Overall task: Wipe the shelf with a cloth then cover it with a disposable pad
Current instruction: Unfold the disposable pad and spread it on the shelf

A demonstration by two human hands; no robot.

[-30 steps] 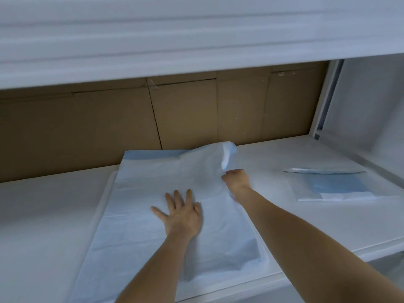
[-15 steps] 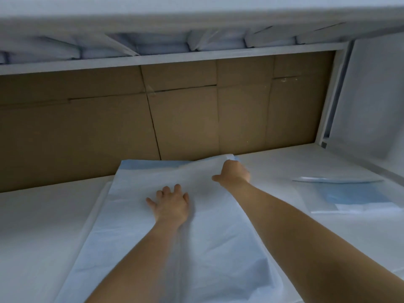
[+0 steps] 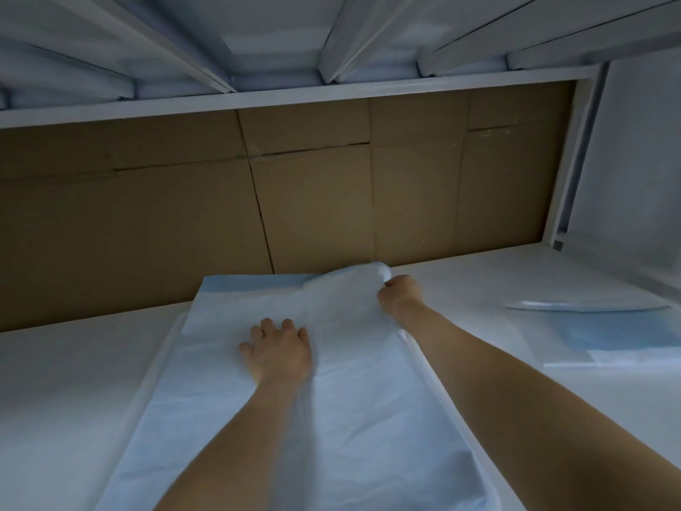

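Note:
A pale blue disposable pad (image 3: 228, 418) lies spread on the white shelf (image 3: 66, 381), reaching back to the cardboard wall. My left hand (image 3: 276, 352) rests on the pad's middle, fingers bent at the tips. My right hand (image 3: 400, 293) pinches the pad's far right corner, which is lifted and folded over in a white hump.
Brown cardboard panels (image 3: 313, 201) close the back of the shelf. A clear packet holding a folded blue pad (image 3: 608, 333) lies on the shelf to the right. The upper shelf's underside (image 3: 331, 42) hangs low overhead. A white side wall (image 3: 634, 160) stands at the right.
The view has tilted up, showing the upper shelf's underside. My right hand has moved right with the pad corner, which lay flat half a second ago and is raised again. My left hand's fingers have curled slightly.

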